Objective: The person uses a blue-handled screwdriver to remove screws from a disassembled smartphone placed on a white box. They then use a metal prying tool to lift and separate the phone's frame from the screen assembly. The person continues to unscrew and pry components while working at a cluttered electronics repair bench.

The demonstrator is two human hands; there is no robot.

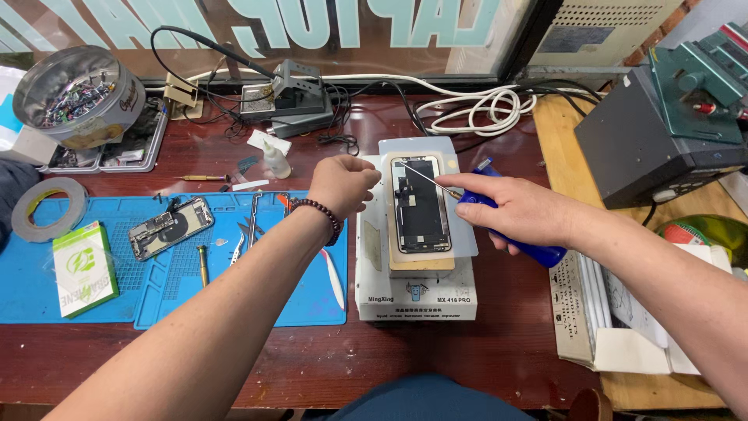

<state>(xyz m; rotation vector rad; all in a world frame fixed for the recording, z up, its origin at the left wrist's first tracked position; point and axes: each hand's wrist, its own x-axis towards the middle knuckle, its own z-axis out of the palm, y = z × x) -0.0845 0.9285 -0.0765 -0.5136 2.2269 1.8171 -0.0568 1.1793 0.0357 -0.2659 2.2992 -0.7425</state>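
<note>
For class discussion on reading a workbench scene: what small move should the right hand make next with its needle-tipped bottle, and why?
Probably lower the needle tip onto the opened phone: the right hand holds the blue bottle aimed at its top edge, while the left hand steadies beside it.

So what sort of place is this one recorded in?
Most likely a phone repair bench: an opened phone on a heating pad station, a soldering station, and a blue work mat with a dismantled phone.
</note>
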